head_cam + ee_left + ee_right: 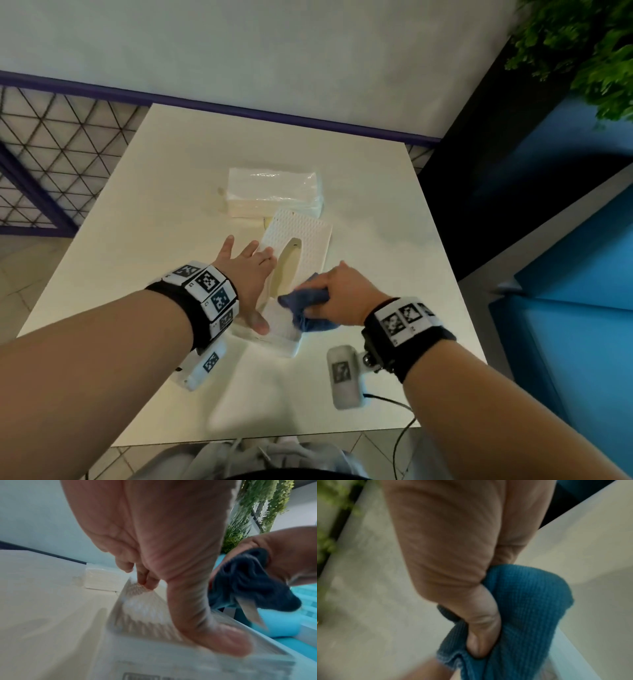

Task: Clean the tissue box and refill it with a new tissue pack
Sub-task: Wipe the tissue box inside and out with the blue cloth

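Note:
A white tissue box (305, 240) with a dimpled top and an oval slot lies on the white table (137, 240). My left hand (251, 274) presses flat on the box's left side, fingers spread and the thumb near its front end. In the left wrist view the fingertips touch the dimpled box (145, 608). My right hand (342, 294) grips a bunched blue cloth (305, 308) against the box's near right part. The right wrist view shows the thumb tucked into the cloth (530, 615). A new wrapped tissue pack (274, 192) lies just behind the box.
A faint stain (219, 192) marks the table left of the pack. A wall runs behind the table, a metal lattice (51, 154) stands at the left, and blue seating (565, 274) and a green plant (582, 51) at the right. A cable (400, 428) hangs off the near edge.

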The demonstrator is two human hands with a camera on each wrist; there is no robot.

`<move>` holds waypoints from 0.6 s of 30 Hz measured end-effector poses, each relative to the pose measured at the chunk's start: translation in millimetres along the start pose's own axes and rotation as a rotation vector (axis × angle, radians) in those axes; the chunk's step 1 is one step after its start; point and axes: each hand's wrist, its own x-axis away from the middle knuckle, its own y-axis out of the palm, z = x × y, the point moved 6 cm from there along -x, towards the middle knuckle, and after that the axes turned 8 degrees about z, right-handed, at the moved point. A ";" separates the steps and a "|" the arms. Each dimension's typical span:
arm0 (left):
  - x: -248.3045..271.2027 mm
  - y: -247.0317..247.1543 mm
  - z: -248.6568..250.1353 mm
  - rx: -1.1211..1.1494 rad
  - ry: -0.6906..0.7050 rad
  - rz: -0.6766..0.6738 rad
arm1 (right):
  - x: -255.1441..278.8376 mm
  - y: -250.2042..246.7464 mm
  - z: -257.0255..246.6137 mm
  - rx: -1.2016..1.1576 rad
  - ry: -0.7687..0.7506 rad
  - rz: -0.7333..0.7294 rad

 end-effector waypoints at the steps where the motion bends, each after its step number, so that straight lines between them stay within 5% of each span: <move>1: 0.4 -0.6 -2.6 -0.010 0.026 -0.012 | 1.0 -12.3 11.0 -0.091 0.050 0.085; 5: 4.7 -9.7 -17.7 -0.143 0.080 -0.085 | 2.4 -60.0 58.9 -0.309 0.264 0.466; 12: 11.4 2.6 -9.7 -0.010 -0.079 -0.039 | -15.4 -87.2 83.9 -0.283 0.349 0.733; 15: 10.9 9.8 -12.3 0.036 -0.108 -0.066 | -25.5 -72.9 60.7 -0.229 0.302 0.641; 18: 12.4 10.3 -12.2 0.107 -0.109 -0.073 | -46.1 -16.6 41.3 -0.027 0.270 0.187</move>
